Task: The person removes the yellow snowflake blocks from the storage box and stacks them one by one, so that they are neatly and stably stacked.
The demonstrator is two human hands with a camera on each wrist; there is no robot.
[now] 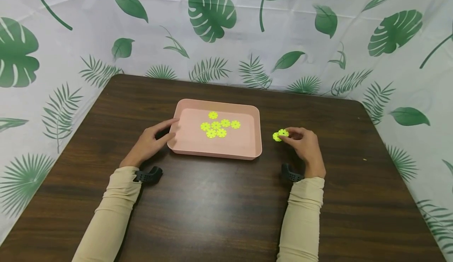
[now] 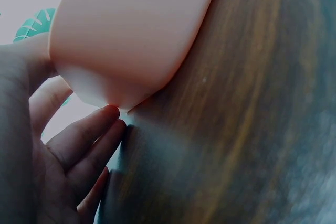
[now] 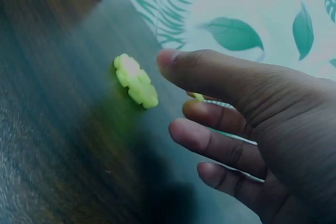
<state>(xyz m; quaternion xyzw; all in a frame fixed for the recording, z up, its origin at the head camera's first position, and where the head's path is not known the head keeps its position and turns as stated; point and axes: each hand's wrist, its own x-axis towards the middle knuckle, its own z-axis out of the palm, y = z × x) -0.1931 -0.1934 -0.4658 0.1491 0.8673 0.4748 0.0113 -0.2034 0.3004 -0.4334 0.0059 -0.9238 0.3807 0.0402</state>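
Observation:
A shallow pink tray (image 1: 244,146) sits on the table with several yellow flower-shaped discs (image 1: 216,125) lying in it. My left hand (image 1: 146,144) holds the tray's left end. Its thumb reaches over the rim in the left wrist view, while other fingers touch the outer wall. To the right of the tray, my right hand (image 1: 302,142) pinches a yellow flower disc (image 1: 283,132) between thumb and index finger; only a sliver of that disc shows in the right wrist view. Another flower disc (image 3: 135,81) is just beyond the thumb tip.
The dark wooden table (image 1: 209,211) stretches out around the tray. Behind it hangs a white cloth (image 1: 247,41) printed with green leaves. A black band (image 1: 148,175) is on the left wrist, and a similar band (image 1: 291,173) is on the right.

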